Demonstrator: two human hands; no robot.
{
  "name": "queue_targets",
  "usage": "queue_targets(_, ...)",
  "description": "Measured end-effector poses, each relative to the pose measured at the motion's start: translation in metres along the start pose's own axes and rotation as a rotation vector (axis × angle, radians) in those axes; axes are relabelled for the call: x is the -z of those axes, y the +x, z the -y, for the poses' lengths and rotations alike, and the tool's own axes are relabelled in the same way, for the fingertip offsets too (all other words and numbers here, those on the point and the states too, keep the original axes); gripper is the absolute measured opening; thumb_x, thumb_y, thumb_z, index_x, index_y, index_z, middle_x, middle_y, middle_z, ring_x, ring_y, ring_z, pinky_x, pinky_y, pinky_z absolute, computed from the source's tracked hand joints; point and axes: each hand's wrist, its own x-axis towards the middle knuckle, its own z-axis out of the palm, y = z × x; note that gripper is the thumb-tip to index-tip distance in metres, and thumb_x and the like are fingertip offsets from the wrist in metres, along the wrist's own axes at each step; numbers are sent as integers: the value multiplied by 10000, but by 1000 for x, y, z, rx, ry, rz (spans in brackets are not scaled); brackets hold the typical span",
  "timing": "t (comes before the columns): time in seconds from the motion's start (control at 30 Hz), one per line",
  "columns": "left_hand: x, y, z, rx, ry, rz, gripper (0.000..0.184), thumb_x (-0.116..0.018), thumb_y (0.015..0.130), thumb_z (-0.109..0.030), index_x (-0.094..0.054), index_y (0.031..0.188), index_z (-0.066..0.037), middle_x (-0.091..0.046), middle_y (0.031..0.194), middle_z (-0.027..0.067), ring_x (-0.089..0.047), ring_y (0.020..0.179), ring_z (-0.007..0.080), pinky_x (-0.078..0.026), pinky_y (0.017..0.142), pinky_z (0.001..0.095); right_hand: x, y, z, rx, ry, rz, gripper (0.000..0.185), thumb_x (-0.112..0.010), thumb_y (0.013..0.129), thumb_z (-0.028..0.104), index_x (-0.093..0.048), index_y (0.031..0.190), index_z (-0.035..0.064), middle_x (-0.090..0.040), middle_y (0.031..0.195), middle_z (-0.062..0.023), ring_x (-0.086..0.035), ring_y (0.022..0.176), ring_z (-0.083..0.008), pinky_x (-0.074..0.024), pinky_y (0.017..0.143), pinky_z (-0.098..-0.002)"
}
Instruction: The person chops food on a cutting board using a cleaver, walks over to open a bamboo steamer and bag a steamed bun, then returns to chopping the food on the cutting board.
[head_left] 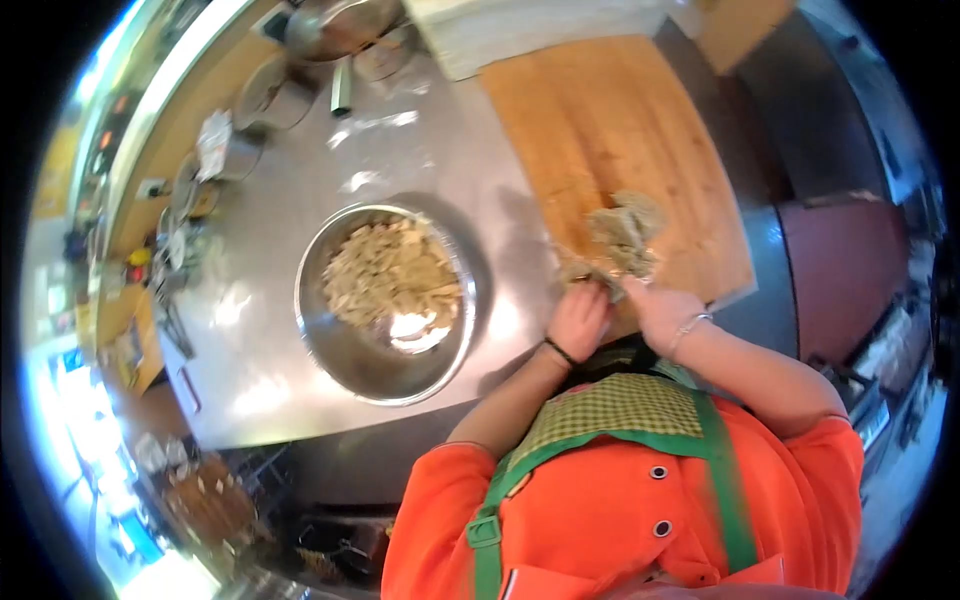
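My left hand (580, 318) is at the near-left edge of the wooden cutting board (690, 170), fingers curled down onto a small greyish-green piece of food (578, 271). Close beside it, my right hand (665, 312) is closed at the board's near edge, its fingertips by a clump of greyish-green food (625, 232). What the right hand grips, if anything, is blurred and cannot be made out. The clump lies loose and wet-looking on the board. Left of my hands stands a large steel bowl (345, 368) holding pale chopped pieces (390, 270).
The bowl and board rest on a shiny steel table (250, 330). At its back are a metal pan (340, 28) with a handle and a pot (275, 95). Utensils line the left edge. To the right is a dark red surface (845, 270).
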Motion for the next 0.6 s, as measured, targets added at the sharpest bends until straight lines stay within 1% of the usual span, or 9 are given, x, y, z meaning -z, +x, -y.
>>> queue_targets(0.03, 3, 2, -1, 1, -18, -16, 337, -650, 688, -93, -531, 979, 27, -520, 1024, 194, -523, 895, 329, -440, 775, 394, 3, -1, 2, -65, 9, 20, 274, -400, 802, 81, -372, 1075, 99, -575, 865, -214, -579, 783, -375, -459, 645, -453)
queue_targets(0.07, 4, 3, 2, 12, -4, -16, 337, -650, 688, -93, -531, 979, 27, -520, 1024, 194, -523, 895, 329, -440, 775, 394, 4, 2, 6, -47, 8, 25, 274, -400, 802, 81, -372, 1075, 99, -575, 865, -214, -579, 783, -375, -459, 645, -453)
queue_targets(0.13, 0, 7, 3, -41, -50, -74, 311, -643, 689, -89, -537, 956, 31, -524, 1001, 190, -528, 875, 327, -441, 764, 389, 4, 3, 6, -40, -41, -5, 211, -369, 841, 152, -382, 1050, 124, -602, 856, -203, -605, 768, -350, -466, 630, -449)
queue_targets(0.17, -9, 1, 7, -15, -98, -90, 302, -638, 675, -70, -545, 944, 31, -534, 963, 185, -533, 843, 325, -442, 745, 385, 0, 8, 6, -58, -38, 3, 211, -369, 841, 152, -382, 1050, 124, -602, 856, -203, -605, 768, -350, -466, 630, -449)
queue_targets(0.27, -12, -6, 10, 19, -103, -34, 305, -633, 665, -50, -547, 946, 28, -542, 926, 177, -534, 816, 321, -441, 723, 383, -24, 34, 4, 62, -47, -110, 215, -372, 846, 188, -395, 1052, 131, -592, 850, -186, -599, 748, -355, -471, 620, -438)
queue_targets(0.33, -9, 3, 6, -23, -85, -118, 281, -634, 667, -34, -554, 930, 23, -551, 912, 165, -535, 804, 318, -442, 709, 382, -18, 30, 6, 72, 18, -162, 219, -386, 832, 171, -392, 1047, 126, -581, 847, -187, -595, 751, -360, -472, 623, -439)
queue_targets(0.47, -8, 6, 3, -28, -95, -140, 285, -651, 661, -24, -555, 926, 20, -554, 914, 159, -535, 792, 320, -440, 706, 383, -4, 25, -9, -52, 116, -231, 224, -391, 825, 153, -391, 1048, 125, -569, 854, -194, -592, 764, -363, -471, 620, -440)
queue_targets(0.53, -8, 4, 0, -20, -86, -163, 290, -656, 659, -23, -554, 927, 18, -554, 916, 158, -534, 785, 320, -438, 702, 383, 3, -2, -2, 18, 26, -82, 292, -457, 769, 76, -385, 1053, 86, -576, 880, -201, -585, 767, -364, -462, 594, -444)
queue_targets(0.6, -6, 5, 1, 5, -85, -103, 244, -618, 677, -14, -554, 906, 40, -537, 934, 165, -530, 867, 320, -445, 768, 386, -2, -11, -1, 37, -1, -80, 283, -445, 772, 77, -384, 1048, 87, -575, 869, -197, -584, 784, -358, -464, 597, -440)
